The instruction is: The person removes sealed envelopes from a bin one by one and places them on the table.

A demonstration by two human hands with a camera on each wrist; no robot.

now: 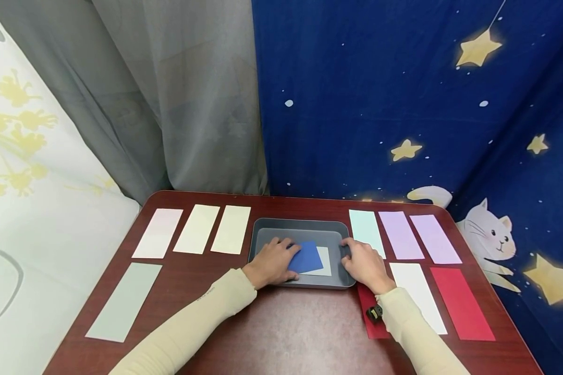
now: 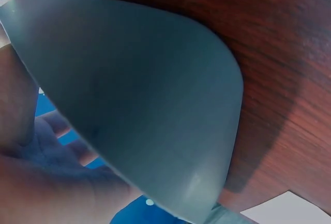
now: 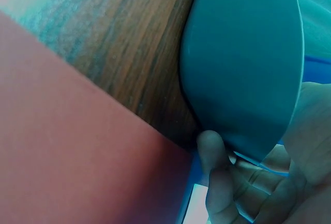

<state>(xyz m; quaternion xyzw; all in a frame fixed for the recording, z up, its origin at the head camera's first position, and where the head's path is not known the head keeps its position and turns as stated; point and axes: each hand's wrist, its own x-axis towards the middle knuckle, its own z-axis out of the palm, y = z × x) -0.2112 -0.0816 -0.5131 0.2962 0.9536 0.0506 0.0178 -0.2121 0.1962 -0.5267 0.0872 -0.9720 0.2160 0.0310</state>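
Note:
A shallow grey tray (image 1: 281, 225) sits on the dark red-brown table. In it lie a blue paper card (image 1: 308, 257) and a white card (image 1: 325, 260) partly covered by the blue one. My left hand (image 1: 271, 262) reaches over the tray's left side, thumb and fingers spread, touching the blue card's left part. In the left wrist view the tray's wall (image 2: 139, 89) hides its fingertips. On the right, my right hand (image 1: 367, 264) grips the tray's right side over the rim. The right wrist view shows one finger (image 3: 212, 154) against the tray's outer wall (image 3: 238, 63).
Pale cards (image 1: 195, 229) and a grey-green card (image 1: 124, 302) lie left. To the right are a mint card (image 1: 367, 232), lilac cards (image 1: 401, 235), a white card (image 1: 418, 297) and a red card (image 1: 463, 304). Another red card (image 1: 367, 307) lies partly beneath my right wrist. Curtains (image 1: 347, 104) hang behind.

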